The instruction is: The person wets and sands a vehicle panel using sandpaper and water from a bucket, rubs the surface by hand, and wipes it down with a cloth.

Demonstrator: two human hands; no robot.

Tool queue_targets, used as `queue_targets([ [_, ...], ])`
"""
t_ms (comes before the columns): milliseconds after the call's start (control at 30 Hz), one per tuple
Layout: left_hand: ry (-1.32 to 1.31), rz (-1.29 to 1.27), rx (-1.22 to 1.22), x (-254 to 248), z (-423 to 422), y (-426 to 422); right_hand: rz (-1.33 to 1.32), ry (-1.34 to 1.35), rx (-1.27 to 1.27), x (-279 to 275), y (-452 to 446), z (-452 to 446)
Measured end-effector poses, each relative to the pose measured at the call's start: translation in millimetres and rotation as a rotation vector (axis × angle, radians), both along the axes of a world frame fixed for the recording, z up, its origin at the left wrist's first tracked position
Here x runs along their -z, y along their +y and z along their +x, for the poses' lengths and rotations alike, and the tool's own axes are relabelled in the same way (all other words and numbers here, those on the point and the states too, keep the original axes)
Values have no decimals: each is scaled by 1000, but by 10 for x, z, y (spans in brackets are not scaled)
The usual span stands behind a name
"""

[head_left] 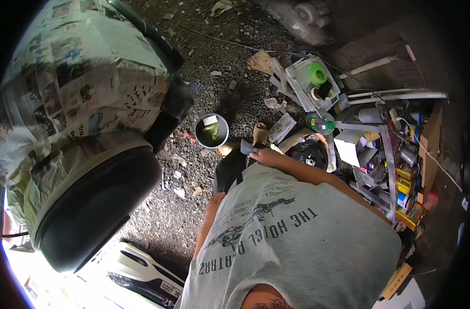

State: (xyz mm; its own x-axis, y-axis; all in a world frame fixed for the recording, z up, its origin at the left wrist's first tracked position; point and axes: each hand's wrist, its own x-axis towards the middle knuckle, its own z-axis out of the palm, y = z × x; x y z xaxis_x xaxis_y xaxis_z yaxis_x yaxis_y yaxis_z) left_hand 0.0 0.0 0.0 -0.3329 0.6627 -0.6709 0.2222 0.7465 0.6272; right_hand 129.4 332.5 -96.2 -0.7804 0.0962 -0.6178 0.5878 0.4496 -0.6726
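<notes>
Cloth of a printed grey shirt (296,232) is filling the nearest ground, and the person's 2 hands are showing beyond it. The left hand (215,201) is resting low beside a dark piece (224,172); its fingers are partly hiding, so whether it is grasping anything cannot be told. The right hand (264,156) is pinching a grey sheet (248,148) near the dark piece's far end; contact between the 2 is staying unclear. Good handling is probably calling for light, even pressure, with the sheet lying flat under spread fingers rather than curling at a corner, and the left hand bracing the dark piece against slipping. A bucket (224,129) with something greenish inside is standing just beyond, near a sandalled foot (260,133). Farther out, a newspaper-covered shape (96,87) is looming leftward, while a green bottle (320,124) is sitting rightward.
</notes>
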Motion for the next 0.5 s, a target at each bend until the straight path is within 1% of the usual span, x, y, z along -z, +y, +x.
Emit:
queue_targets([
  [33,-76,-85,-129,-248,118,-18,-70,38,116,-155,-100,59],
  [67,-149,-166,-261,-437,212,-28,-122,-70,146,-334,-68,180],
  [100,-220,34,-224,441,-184,867,72,-40,130,-231,998,-167],
  [167,-342,56,-198,329,-284,765,39,18,189,-1109,751,-263],
  [200,-346,66,-194,258,-371,741,62,7,264,-965,538,-192],
  [233,-353,101,-185,265,-463,874,112,1,341,-793,517,-151],
  [267,-368,119,-173,242,-491,921,101,-67,300,-994,568,-303],
  [300,-382,131,-160,226,-498,958,76,-92,244,-1048,630,-399],
  [333,-575,41,-322,222,-480,1007,50,-112,190,-1064,715,-508],
  [367,-567,63,-309,275,-450,1008,18,-130,142,-1098,767,-610],
  [400,-553,83,-291,376,-425,995,50,-79,19,-1207,809,-717],
  [433,-538,106,-273,402,-431,1027,49,-24,-83,-1057,847,-749],
  [467,-524,141,-266,420,-417,1045,50,29,-186,-784,877,-745],
  [500,-475,153,-177,358,-447,1129,55,83,-295,-584,938,-769],
])
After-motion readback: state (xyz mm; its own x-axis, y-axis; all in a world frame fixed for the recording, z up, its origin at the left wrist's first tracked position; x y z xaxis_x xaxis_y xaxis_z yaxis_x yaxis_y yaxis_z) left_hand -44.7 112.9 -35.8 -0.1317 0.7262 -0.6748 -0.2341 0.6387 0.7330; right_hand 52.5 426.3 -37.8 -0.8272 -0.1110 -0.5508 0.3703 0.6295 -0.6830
